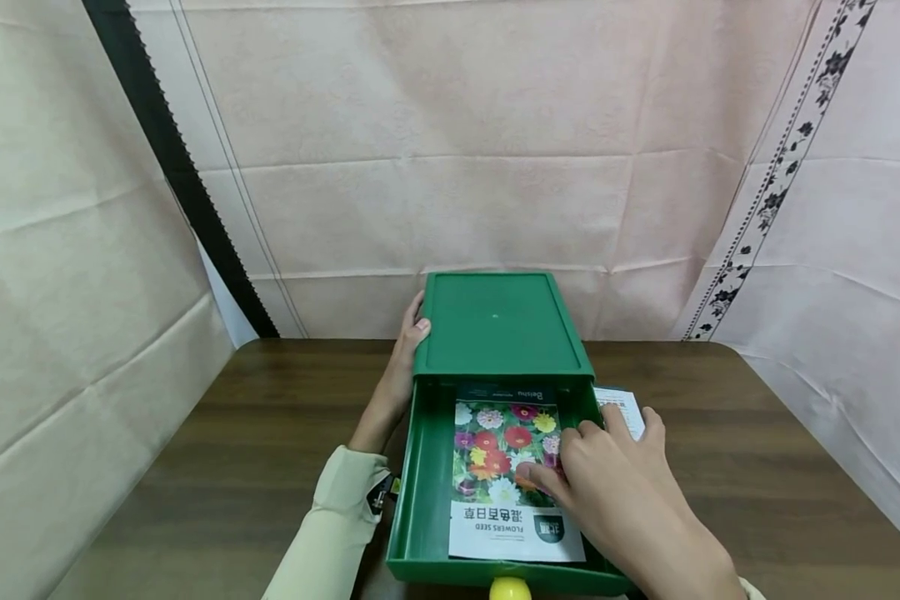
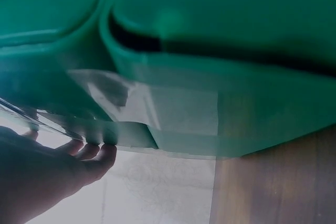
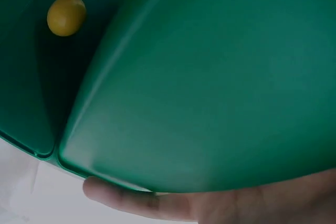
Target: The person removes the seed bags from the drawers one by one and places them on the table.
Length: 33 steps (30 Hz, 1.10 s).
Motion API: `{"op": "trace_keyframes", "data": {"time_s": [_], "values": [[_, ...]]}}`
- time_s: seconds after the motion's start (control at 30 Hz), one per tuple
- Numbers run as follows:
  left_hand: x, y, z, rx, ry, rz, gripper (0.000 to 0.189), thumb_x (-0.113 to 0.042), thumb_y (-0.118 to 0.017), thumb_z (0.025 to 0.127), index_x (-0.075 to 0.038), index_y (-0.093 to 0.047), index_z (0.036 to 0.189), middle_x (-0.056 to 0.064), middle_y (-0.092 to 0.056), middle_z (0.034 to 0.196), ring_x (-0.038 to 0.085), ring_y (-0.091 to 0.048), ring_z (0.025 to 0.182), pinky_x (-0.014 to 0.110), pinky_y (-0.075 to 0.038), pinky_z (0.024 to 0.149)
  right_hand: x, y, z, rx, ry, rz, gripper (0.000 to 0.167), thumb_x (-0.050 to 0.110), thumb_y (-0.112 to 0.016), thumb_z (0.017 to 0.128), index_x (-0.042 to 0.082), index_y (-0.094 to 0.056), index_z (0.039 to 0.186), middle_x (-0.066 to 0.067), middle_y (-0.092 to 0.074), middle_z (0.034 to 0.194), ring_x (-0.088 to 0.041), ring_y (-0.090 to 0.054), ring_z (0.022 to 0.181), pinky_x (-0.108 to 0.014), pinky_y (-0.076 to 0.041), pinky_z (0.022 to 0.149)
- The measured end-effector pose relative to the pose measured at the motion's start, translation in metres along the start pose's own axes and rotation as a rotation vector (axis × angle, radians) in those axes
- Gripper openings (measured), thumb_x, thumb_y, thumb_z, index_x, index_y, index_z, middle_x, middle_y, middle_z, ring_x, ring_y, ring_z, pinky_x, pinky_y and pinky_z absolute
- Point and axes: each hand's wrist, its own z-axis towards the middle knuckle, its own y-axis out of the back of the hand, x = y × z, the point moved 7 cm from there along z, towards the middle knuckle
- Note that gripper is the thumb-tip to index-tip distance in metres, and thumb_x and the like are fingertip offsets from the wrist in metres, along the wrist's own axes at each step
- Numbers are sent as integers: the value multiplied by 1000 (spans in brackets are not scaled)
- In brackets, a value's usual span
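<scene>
A green drawer box stands on the wooden table with a drawer pulled out toward me. A seed packet printed with bright flowers lies face up in that drawer. My left hand is against the box's left side, its thumb near the top edge; in the left wrist view its fingers touch that side. Over the drawer's right wall is my right hand, thumb across the packet. In the right wrist view a straight finger runs along the green edge. Other fingertips are hidden.
Past my right hand shows part of a white printed packet, beside the box. A yellow knob sits at the drawer front; another yellow knob shows in the right wrist view. Pale cloth hangs behind the table.
</scene>
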Motion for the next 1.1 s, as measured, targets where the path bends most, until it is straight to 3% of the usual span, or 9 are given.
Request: {"op": "trace_keyframes", "data": {"time_s": [0.23, 0.47, 0.73, 0.8, 0.97, 1.03, 1.1], "values": [[0, 0, 0, -1, -2, 3, 78, -49, -32, 102, -24, -5, 171, 9, -9, 175, 39, -19, 154, 74, -18, 119, 3, 4, 0, -59, 23, -35, 55, 70, -75, 84, 15, -76, 79, -5, -74, 86, -35, -60, 100, -78, -35, 99], [0, -1, 1, -8, 2, 5, 78, -49, -32, 101, -25, -6, 171, 9, -11, 174, 37, -20, 154, 72, -19, 119, -1, 4, 1, -24, -2, 8, 53, 70, -78, 82, 17, -71, 79, 1, -70, 81, -31, -61, 95, -76, -37, 98], [-4, -3, 5, -12, -7, 11, 76, -50, -33, 102, -29, -8, 170, 6, -14, 173, 35, -23, 152, 69, -20, 120, -3, 5, 2, -33, -1, 17, 53, 69, -78, 82, 19, -63, 74, 4, -62, 74, -27, -57, 87, -63, -46, 83], [-5, -3, 5, -13, -10, 11, 75, -50, -33, 102, -29, -9, 170, 6, -15, 172, 35, -23, 152, 68, -20, 121, -3, 5, 2, -33, 6, 19, 52, 69, -78, 81, 18, -66, 78, 3, -62, 75, -27, -58, 88, -60, -47, 82], [-3, -2, 3, -7, -8, 9, 77, -49, -32, 102, -26, -7, 170, 8, -12, 174, 36, -20, 154, 70, -19, 120, -2, 1, 5, 8, 0, 53, 57, 62, -81, 82, 9, -76, 100, -5, -75, 94, -42, -64, 113, -66, -48, 94], [-2, -1, 2, -6, -5, 5, 77, -48, -32, 102, -25, -6, 171, 8, -10, 174, 37, -19, 154, 71, -18, 120, -1, -1, 7, 29, -14, 70, 55, 59, -83, 83, 8, -76, 100, -4, -74, 92, -43, -63, 115, -66, -48, 95], [-1, 1, 1, -7, -3, 5, 78, -47, -31, 102, -23, -5, 171, 9, -9, 174, 38, -18, 155, 72, -17, 120, -1, -2, 8, 40, -21, 80, 46, 55, -84, 84, 10, -75, 93, -1, -70, 86, -37, -62, 105, -63, -49, 92]]}}
